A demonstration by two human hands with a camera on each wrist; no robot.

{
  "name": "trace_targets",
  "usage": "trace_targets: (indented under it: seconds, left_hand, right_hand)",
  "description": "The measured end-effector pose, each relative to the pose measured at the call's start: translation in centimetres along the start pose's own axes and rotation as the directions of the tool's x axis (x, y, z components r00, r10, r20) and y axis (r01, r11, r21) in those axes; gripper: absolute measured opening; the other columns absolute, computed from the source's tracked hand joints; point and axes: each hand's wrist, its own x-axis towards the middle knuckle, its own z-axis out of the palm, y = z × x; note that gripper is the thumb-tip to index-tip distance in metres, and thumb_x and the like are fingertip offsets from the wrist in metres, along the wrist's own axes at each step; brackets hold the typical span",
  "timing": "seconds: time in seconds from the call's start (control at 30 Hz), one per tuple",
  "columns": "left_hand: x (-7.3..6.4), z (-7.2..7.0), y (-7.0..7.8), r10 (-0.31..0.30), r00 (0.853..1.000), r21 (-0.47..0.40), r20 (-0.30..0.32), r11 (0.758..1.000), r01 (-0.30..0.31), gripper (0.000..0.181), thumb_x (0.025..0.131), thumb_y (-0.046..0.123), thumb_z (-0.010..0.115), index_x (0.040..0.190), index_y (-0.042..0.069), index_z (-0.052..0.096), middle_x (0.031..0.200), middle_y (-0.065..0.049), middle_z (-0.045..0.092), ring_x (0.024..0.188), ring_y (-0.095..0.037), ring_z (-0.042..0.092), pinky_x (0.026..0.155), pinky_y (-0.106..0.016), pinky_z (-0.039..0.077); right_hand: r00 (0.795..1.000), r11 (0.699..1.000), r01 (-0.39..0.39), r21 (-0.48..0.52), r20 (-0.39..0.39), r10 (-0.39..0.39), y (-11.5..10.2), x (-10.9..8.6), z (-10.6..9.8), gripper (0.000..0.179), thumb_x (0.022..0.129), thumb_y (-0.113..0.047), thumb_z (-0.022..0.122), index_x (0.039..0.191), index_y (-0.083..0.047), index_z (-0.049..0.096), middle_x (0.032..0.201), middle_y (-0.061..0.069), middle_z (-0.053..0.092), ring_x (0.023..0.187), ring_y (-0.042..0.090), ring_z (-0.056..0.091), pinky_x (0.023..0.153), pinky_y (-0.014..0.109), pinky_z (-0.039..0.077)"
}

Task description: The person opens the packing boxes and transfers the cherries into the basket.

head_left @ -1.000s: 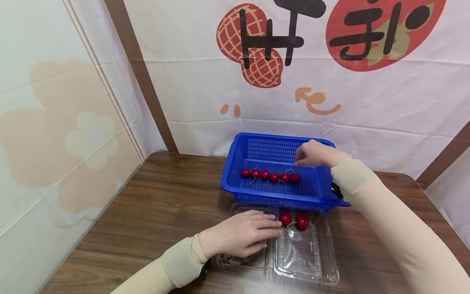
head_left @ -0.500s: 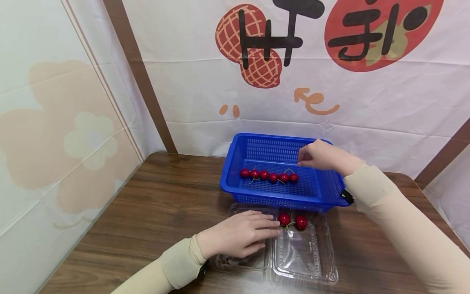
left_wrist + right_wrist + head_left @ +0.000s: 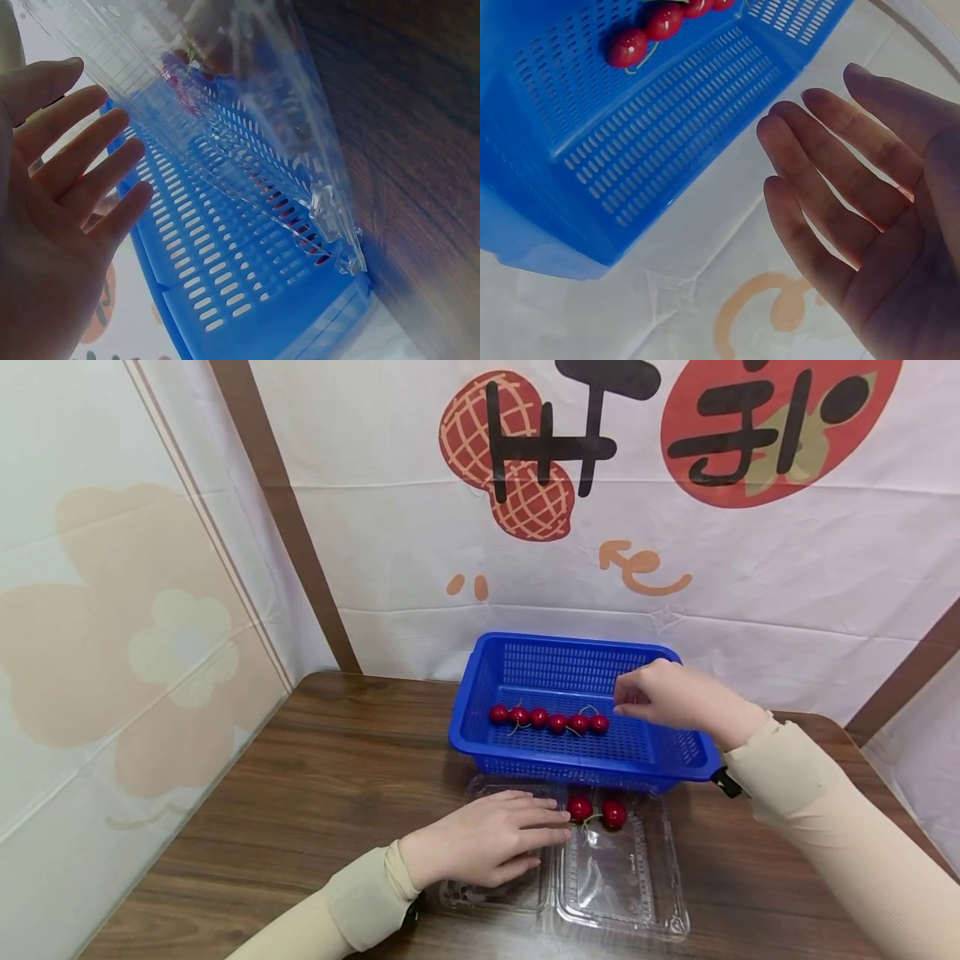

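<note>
My left hand [image 3: 487, 839] lies palm down over the left half of a hinged clear plastic box [image 3: 626, 906], fingers straight and holding nothing. Two red cherries [image 3: 614, 814] sit in the far end of the box's right half, close to those fingertips. Above the right side of a blue plastic basket [image 3: 558, 763] hovers my right hand [image 3: 675, 697], its fingers loosely bent. In the right wrist view nothing is between the right fingers [image 3: 817, 172]. Several cherries [image 3: 538, 717] form a row on the basket floor, left of the right hand.
The brown wooden table [image 3: 337, 777] carries the basket at the back and the box in front of it. A printed white cloth [image 3: 405, 527] hangs right behind the basket. Another cloth wall [image 3: 90, 652] stands along the left edge.
My right hand has drifted to the right and a little towards me, still over the basket's right side. The left hand, cherries, box and basket have stayed in place.
</note>
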Motion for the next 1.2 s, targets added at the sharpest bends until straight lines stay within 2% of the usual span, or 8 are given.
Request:
trace_targets:
  seconds: [0.6, 0.97, 1.2]
  left_hand:
    - [-0.1, 0.1, 0.0, -0.002, 1.000, -0.009, 0.000, 1.000, 0.002, 0.046, 0.092, 0.033, 0.056, 0.136, 0.019, 0.053, 0.139, 0.003, 0.053, 0.132, -0.016, 0.045, 0.112, -0.032, 0.034]
    - [-0.1, 0.3, -0.1, 0.001, 1.000, -0.012, -0.010, 1.000, -0.001, 0.046, 0.092, 0.033, 0.056, 0.135, 0.018, 0.053, 0.139, 0.002, 0.053, 0.132, -0.017, 0.045, 0.112, -0.032, 0.035]
    - [-0.2, 0.3, -0.1, -0.002, 1.000, -0.014, -0.003, 1.000, 0.002, 0.046, 0.092, 0.033, 0.056, 0.135, 0.019, 0.053, 0.139, 0.003, 0.053, 0.132, -0.016, 0.045, 0.112, -0.031, 0.034]
  right_hand:
    - [0.999, 1.000, 0.020, -0.016, -0.047, -0.020, -1.6, -2.9, 1.1, 0.005, 0.083, -0.019, 0.073, 0.081, -0.020, 0.068, 0.074, -0.012, 0.064, 0.062, 0.000, 0.053, 0.057, 0.021, 0.051]
    - [0.987, 0.998, 0.023, -0.060, -0.160, -0.032, -2.8, -4.9, 2.5, 0.007, 0.083, -0.025, 0.073, 0.084, -0.024, 0.066, 0.076, -0.013, 0.060, 0.063, -0.002, 0.053, 0.054, 0.022, 0.049]
    - [0.960, 0.992, 0.095, -0.089, -0.254, -0.114, -3.6, -6.0, 3.4, 0.010, 0.080, -0.023, 0.075, 0.081, -0.023, 0.065, 0.075, -0.014, 0.060, 0.062, 0.000, 0.056, 0.053, 0.021, 0.049]
